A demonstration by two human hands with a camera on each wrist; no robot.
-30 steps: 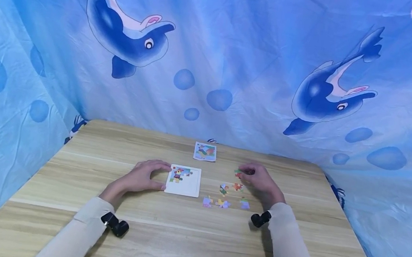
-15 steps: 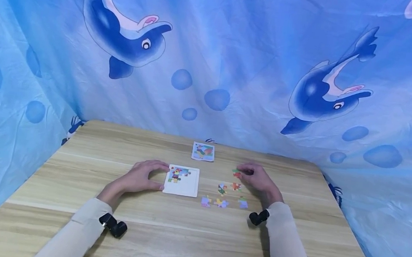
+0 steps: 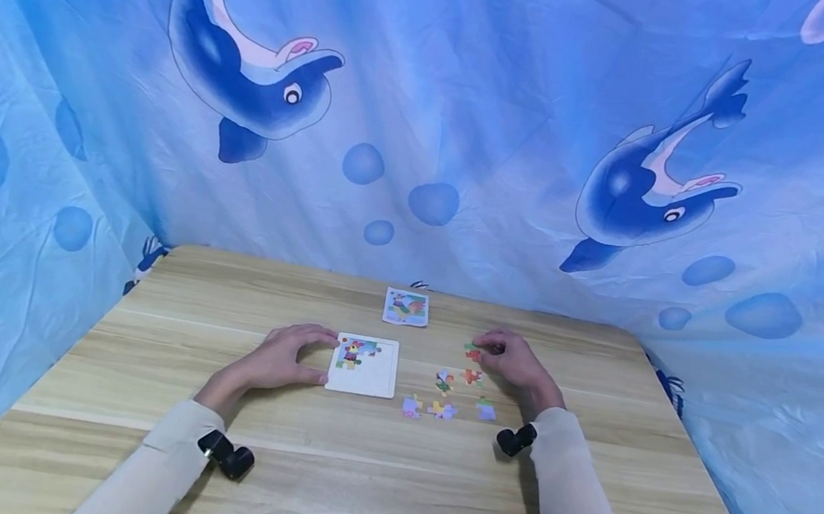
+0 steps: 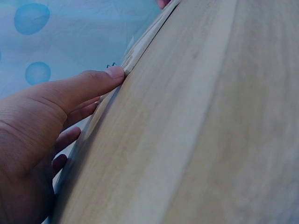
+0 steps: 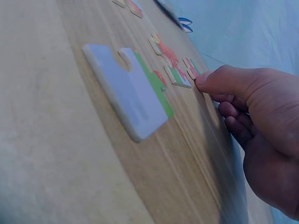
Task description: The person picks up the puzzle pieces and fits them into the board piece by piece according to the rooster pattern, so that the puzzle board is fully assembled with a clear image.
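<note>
My left hand [image 3: 286,355] holds the left side of a square white puzzle tray [image 3: 378,379], thumb at the near corner and forefinger at the far one. Joined picture pieces [image 3: 352,353] fill the tray's upper left. In the left wrist view the thumb [image 4: 114,72] presses the tray's edge. My right hand [image 3: 514,358], to the right of the tray, pinches a red and green puzzle piece [image 3: 472,353] at the table. From the right wrist camera, the thumb tip [image 5: 203,83] covers part of that piece.
Several loose puzzle pieces lie right of the tray, among them an orange one [image 3: 472,377], a yellow-purple one [image 3: 443,410] and a purple-green one [image 5: 133,88]. A picture card [image 3: 407,307] lies behind the tray. A blue dolphin-print curtain [image 3: 426,124] rises past the table's back edge.
The view has shifted slightly. Both hands stay nearly where they were, the left on the tray and the right at the red and green piece.
</note>
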